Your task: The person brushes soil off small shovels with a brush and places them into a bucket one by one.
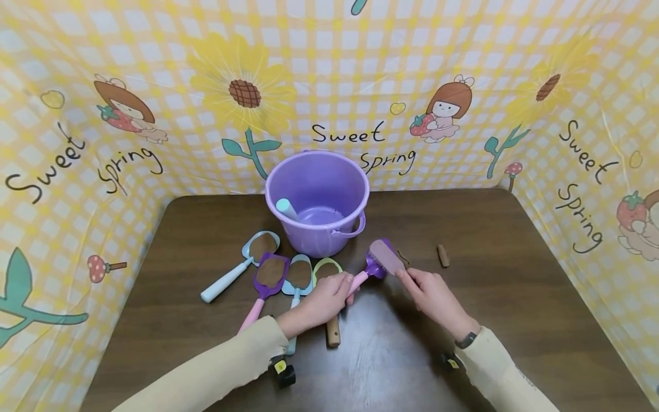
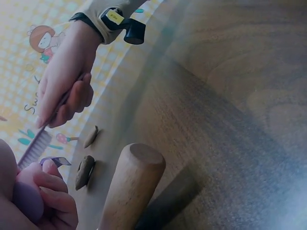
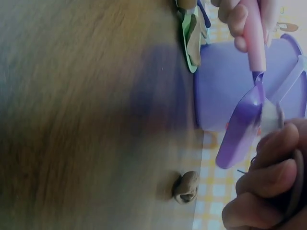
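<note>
My left hand (image 1: 329, 294) grips the pink handle of a purple toy shovel (image 3: 240, 127), holding it above the table in front of the bucket. A pinkish brush (image 1: 387, 256) with short bristles is held in my right hand (image 1: 437, 300), fingers curled round its handle. The bristles lie against the shovel's scoop in the head view. In the right wrist view, the scoop is seen edge-on with the brush head beside it. Just beyond the shovel, a brown clay-like lump (image 2: 85, 172) sits on the table, and a second brown piece (image 1: 443, 256) lies farther right.
A purple bucket (image 1: 317, 237) with a light-blue handle (image 1: 286, 209) inside stands at the back. Left of my hands lie two light-blue shovels (image 1: 226, 281), another purple shovel (image 1: 261, 286) and a green one with a wooden handle (image 1: 333, 333), brown material on their scoops. Patterned cloth surrounds the table.
</note>
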Action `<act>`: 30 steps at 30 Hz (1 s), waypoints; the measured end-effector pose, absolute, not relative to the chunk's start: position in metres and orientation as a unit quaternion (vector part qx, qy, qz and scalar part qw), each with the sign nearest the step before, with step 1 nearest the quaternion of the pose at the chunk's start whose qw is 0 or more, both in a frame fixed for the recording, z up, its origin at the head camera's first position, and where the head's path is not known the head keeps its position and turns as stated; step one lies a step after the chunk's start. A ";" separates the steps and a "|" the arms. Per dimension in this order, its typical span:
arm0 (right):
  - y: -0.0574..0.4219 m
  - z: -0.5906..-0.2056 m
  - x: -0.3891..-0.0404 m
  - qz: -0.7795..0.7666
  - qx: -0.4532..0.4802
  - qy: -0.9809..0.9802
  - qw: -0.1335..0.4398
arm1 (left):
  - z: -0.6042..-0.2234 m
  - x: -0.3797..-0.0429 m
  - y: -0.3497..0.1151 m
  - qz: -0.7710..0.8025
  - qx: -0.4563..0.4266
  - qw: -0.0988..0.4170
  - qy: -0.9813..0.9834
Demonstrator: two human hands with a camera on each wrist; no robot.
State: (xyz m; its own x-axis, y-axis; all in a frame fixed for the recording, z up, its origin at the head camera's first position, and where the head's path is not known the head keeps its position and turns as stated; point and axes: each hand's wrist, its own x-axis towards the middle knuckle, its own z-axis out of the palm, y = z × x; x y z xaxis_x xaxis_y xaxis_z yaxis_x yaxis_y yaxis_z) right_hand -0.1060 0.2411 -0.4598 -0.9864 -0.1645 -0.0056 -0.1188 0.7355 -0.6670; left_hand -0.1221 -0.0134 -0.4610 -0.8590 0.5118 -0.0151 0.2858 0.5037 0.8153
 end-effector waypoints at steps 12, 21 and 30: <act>0.243 -0.462 -0.107 -0.345 -0.089 0.934 -0.023 | -0.463 -0.122 -0.014 0.458 0.216 0.139 0.851; 0.245 -0.462 -0.111 -0.360 -0.052 0.931 0.038 | -0.459 -0.119 -0.016 0.489 0.206 0.149 0.835; 0.247 -0.462 -0.111 -0.389 -0.047 0.919 0.037 | -0.459 -0.115 -0.015 0.483 0.212 0.155 0.836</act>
